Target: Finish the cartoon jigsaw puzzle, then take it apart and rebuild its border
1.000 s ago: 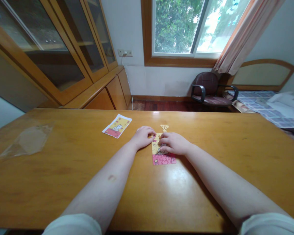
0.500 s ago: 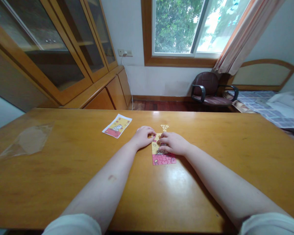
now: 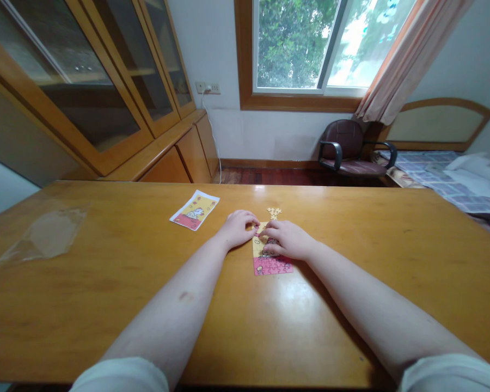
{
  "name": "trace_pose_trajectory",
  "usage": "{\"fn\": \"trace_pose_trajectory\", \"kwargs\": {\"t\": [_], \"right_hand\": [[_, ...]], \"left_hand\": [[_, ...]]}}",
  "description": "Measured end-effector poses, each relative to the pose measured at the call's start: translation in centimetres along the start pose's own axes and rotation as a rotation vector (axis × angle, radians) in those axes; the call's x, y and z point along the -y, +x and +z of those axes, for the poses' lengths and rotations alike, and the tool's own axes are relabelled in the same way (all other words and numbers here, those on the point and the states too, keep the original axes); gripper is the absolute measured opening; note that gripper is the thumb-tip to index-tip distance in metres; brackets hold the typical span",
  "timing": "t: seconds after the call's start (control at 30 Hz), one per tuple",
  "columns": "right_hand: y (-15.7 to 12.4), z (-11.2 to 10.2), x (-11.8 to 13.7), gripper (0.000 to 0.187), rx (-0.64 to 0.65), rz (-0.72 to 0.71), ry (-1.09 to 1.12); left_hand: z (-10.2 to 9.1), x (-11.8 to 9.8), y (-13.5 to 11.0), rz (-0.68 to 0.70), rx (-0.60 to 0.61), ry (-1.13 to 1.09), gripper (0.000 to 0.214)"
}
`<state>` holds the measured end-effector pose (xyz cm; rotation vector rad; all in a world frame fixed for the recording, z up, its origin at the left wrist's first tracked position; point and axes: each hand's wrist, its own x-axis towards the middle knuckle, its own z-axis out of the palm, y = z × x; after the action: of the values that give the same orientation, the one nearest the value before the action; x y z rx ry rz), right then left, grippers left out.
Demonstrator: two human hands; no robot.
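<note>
Left hand (image 3: 239, 227) and right hand (image 3: 288, 239) press curled fingers on the far end of the puzzle (image 3: 271, 265), apparently seating a piece. Whether they pinch one, I cannot tell. The fit needs exact alignment.

The table (image 3: 106, 305) is varnished wood, smooth and glossy, with a pale sheen of window light just near of the puzzle (image 3: 271, 265). The puzzle is printed card, fairly matt, its face broken by fine seams; the loose pieces (image 3: 274, 212) just beyond it look the same. Left of the puzzle lies a smooth printed paper card (image 3: 195, 209), and far left a clear, crinkled plastic film (image 3: 44, 234). The left hand (image 3: 237, 228) and right hand (image 3: 288, 238) on the puzzle are bare skin, and the sleeves (image 3: 122, 375) are white cloth
</note>
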<state>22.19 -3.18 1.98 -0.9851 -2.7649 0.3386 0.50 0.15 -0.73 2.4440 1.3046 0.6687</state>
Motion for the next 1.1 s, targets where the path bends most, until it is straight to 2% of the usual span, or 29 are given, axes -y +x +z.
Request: {"fn": "trace_pose_trajectory", "kwargs": {"t": [0.3, 0.47, 0.7, 0.93, 1.1], "right_hand": [[0.0, 0.4, 0.1, 0.046, -0.047, -0.061, 0.017], [0.0, 0.6, 0.6, 0.033, -0.038, -0.140, 0.027], [0.1, 1.1, 0.6, 0.024, -0.050, -0.161, 0.048], [-0.1, 0.5, 0.3, 0.049, -0.038, -0.066, 0.028], [0.0, 0.6, 0.3, 0.046, 0.009, -0.093, 0.057]], "left_hand": [[-0.1, 0.0, 0.2, -0.066, 0.002, 0.004, 0.015], [0.1, 0.1, 0.2, -0.054, -0.004, 0.007, 0.015], [-0.1, -0.1, 0.2, -0.078, 0.010, 0.015, 0.015], [-0.3, -0.3, 0.3, -0.087, 0.013, 0.018, 0.016], [-0.3, -0.3, 0.3, -0.102, 0.016, 0.017, 0.016]]}}
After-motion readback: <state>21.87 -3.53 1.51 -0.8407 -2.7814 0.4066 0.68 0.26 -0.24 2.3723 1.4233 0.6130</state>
